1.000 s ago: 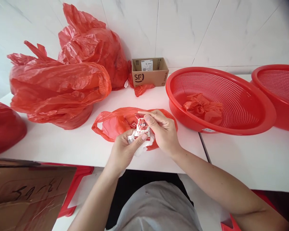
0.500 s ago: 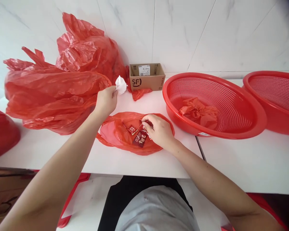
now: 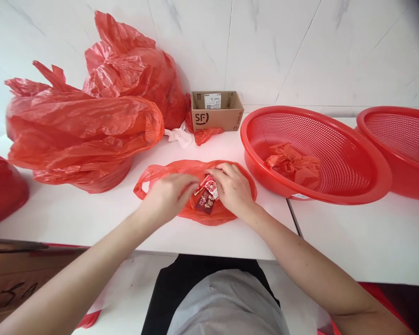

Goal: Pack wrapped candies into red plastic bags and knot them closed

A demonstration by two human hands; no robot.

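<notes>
An opened red plastic bag [image 3: 216, 217] lies on the table in front of me, with several small wrapped packets inside it. One is a dark red packet [image 3: 205, 203] with gold lettering; another is a red-and-white packet [image 3: 211, 187]. My right hand [image 3: 234, 190] is curled over the bag's right part, its thumb and fingers closed on the red-and-white packet. Over the bag's left part is my left hand [image 3: 169, 195], slightly blurred, with thumb and forefinger apart and nothing visible between them. Its fingertips are near the packets. A crumpled white bag or wrapper [image 3: 180, 135] lies behind on the table.
Large full red plastic bags [image 3: 80, 125] stand at the left and back. An open cardboard box [image 3: 217, 120] sits by the wall. To the right are a red plastic basket [image 3: 352, 156] holding a crumpled red bag [image 3: 295, 167], and a second red basket [image 3: 401, 153].
My left hand has let go of the crumpled white piece, now lying near the box, and has come down toward the packets. My right hand stays at the packets.
</notes>
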